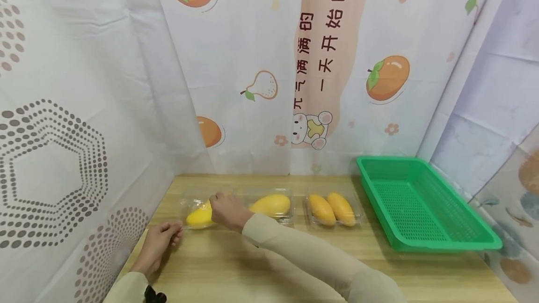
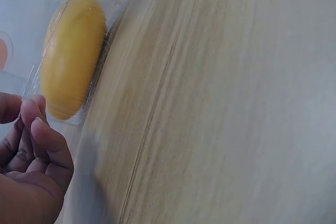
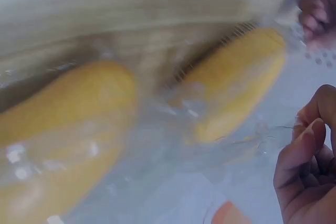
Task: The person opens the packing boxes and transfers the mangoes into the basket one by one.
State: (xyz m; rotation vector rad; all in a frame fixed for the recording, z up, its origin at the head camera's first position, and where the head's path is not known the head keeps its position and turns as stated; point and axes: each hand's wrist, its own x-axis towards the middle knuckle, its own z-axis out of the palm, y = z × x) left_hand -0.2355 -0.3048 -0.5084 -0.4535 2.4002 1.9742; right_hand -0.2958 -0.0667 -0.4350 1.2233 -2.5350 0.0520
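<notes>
At the left of the table lies a clear plastic box with a yellow mango in it. My left hand pinches the near left edge of this box between thumb and fingers. Over its right part reaches my right hand, thumb and fingertips pinching a thin clear plastic edge in the right wrist view. Part of the mango is hidden behind that hand in the head view. Just to the right, a second clear box holds yellow mango, partly covered by my right hand and sleeve.
A third clear box with two orange-yellow mangoes stands further right. Beside it at the right edge sits a green plastic basket. Printed curtains hang behind and beside the wooden table.
</notes>
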